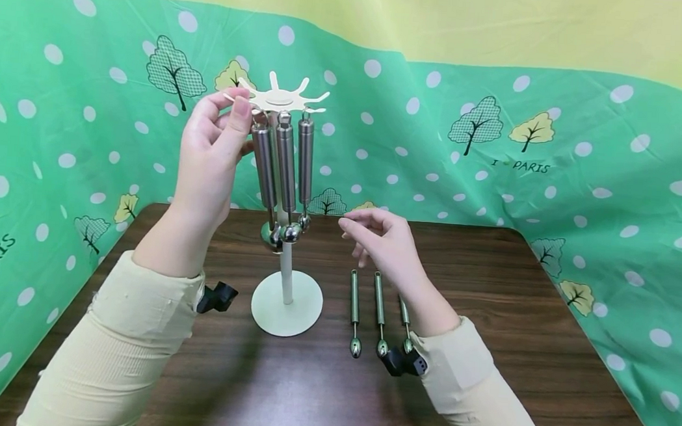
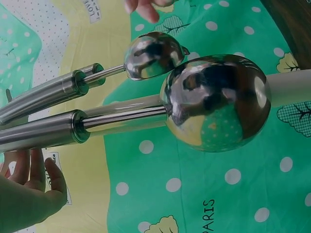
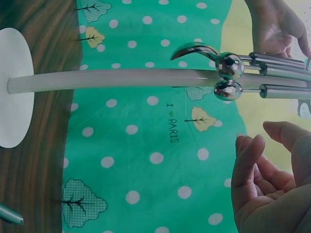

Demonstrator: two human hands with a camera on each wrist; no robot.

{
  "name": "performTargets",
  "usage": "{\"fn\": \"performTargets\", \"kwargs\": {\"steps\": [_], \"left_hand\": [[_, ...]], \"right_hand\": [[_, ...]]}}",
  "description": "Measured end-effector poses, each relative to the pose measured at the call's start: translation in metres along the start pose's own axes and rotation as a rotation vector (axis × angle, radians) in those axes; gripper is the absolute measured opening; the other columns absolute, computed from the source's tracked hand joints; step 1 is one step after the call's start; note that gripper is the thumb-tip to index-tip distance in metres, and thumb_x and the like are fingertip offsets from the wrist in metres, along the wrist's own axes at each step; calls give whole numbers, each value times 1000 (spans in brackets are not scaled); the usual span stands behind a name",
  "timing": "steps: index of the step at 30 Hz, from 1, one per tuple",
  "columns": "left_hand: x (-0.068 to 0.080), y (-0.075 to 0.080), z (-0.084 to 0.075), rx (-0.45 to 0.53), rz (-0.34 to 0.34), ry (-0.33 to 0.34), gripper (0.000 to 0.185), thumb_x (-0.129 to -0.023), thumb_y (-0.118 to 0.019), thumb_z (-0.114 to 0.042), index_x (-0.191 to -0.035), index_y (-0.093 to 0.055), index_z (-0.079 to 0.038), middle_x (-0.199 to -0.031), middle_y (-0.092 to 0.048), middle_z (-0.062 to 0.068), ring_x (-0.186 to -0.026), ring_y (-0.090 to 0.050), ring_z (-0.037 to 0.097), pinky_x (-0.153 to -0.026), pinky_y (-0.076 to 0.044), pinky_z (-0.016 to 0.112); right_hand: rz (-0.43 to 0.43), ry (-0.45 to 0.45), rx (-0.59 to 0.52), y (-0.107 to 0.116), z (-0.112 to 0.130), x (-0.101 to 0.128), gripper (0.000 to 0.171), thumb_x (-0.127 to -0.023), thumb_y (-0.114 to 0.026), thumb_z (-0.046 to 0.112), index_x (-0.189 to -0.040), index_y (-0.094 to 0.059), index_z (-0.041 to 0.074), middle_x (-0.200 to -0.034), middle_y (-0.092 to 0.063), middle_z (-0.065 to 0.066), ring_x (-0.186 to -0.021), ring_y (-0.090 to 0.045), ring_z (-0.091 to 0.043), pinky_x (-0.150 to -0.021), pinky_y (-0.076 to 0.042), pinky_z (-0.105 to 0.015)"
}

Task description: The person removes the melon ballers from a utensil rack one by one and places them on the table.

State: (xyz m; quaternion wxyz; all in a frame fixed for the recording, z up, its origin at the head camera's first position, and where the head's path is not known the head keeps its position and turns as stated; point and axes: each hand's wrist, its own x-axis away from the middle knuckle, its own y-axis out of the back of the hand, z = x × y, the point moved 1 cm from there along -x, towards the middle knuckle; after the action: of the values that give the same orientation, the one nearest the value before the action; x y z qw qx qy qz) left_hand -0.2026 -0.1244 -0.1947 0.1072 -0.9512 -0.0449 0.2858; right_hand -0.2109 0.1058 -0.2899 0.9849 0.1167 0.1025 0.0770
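A white rack (image 1: pixel 279 97) with spoke-like hooks stands on a round base (image 1: pixel 286 317). At its left side my left hand (image 1: pixel 206 152) pinches one hook between thumb and forefinger. Several steel spoons with round bowls, one of them the middle spoon (image 1: pixel 285 164), hang from the hooks by their handles. The left wrist view shows a rounded spoon bowl (image 2: pixel 218 102) close up. My right hand (image 1: pixel 383 241) hovers to the right of the rack, fingers loosely bent and holding nothing. Near it, one spoon (image 1: pixel 354 298) and another spoon (image 1: pixel 379 300) lie on the table; my right forearm partly covers a third spoon (image 1: pixel 404 311).
The dark wooden table (image 1: pixel 306 393) has a rear edge just behind the rack. Green and yellow patterned cloth (image 1: pixel 381 137) hangs behind and at both sides. A small black wrist camera (image 1: pixel 215 298) sits on each sleeve.
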Motion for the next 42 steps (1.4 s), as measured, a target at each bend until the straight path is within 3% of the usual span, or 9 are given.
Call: {"fn": "performTargets", "kwargs": {"steps": [8,15,24,30,34,42], "left_hand": [[1,0,0,-28,-10,-8,20,-101,-55,-18,-119,-52,-9,-96,-67,-3,-101,-61,14,-95,-45,33],[2,0,2,-64,-43,-1,20,-102,-54,-18,-120,-52,-9,-122,-63,3,-112,-58,15,-91,-44,29],[4,-2,0,-33,-29,-19,16,-102,-54,-16,-117,-51,-11,-107,-64,-1,-107,-58,15,-93,-44,29],[4,-2,2,-44,-35,-11,19,-102,-53,-17,-119,-50,-11,-113,-63,-1,-109,-57,14,-92,-43,30],[4,-1,3,-43,-36,-9,19,-102,-53,-18,-120,-50,-11,-118,-61,1,-109,-56,14,-93,-43,31],[3,0,2,-16,9,12,17,-102,-54,-21,-117,-49,-15,-109,-62,0,-108,-56,17,-95,-42,37]], "right_hand": [[13,46,3,-5,8,-8,25,-93,-68,27,-110,-71,9,-92,-73,-7,-57,-61,-22,-54,-56,-35],[18,72,-39,-10,18,-13,27,-93,-68,24,-114,-70,8,-101,-73,-13,-58,-61,-19,-56,-57,-35],[27,99,-22,-18,27,-20,31,-92,-68,26,-119,-70,10,-100,-68,-9,-60,-64,-24,-59,-59,-37],[47,128,-34,-22,32,-24,32,-92,-68,22,-122,-68,9,-110,-70,-9,-58,-63,-18,-60,-58,-38],[70,153,-26,-26,36,-27,34,-92,-69,21,-124,-68,10,-116,-70,-8,-60,-64,-22,-61,-59,-38],[85,162,-32,-32,43,-29,36,-92,-70,17,-126,-65,6,-111,-68,-13,-67,-64,-37,-60,-59,-36]]}}
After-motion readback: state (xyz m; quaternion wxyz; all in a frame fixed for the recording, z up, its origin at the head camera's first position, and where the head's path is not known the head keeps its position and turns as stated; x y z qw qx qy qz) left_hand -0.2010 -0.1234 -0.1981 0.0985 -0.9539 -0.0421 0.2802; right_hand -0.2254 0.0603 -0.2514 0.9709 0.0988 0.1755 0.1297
